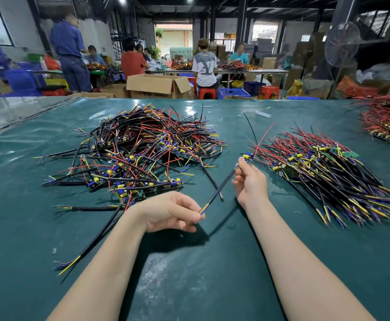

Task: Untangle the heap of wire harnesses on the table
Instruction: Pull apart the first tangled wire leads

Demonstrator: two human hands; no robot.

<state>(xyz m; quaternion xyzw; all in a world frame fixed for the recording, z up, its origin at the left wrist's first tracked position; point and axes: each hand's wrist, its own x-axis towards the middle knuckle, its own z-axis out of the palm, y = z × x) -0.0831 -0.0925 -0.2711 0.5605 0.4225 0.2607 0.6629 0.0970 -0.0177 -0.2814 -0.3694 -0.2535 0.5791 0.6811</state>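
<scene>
Head view. One harness (222,186) is stretched clear of the table (212,262): left hand (173,212) pinches its yellow-blue tips, right hand (249,181) pinches the board end. Probably held taut to straighten it and confirm it is free. Tangled heap (143,149) lies left; sorted pile (328,172), wires aligned, lies right, the likely destination.

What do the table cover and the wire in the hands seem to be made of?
Table cover: probably vinyl or similar plastic sheet, dark green and glossy; it mirrors the lamps and wrinkles. Wire: seemingly a matt black plastic sheath; yellow and blue cores show at the end the left hand pinches.
</scene>
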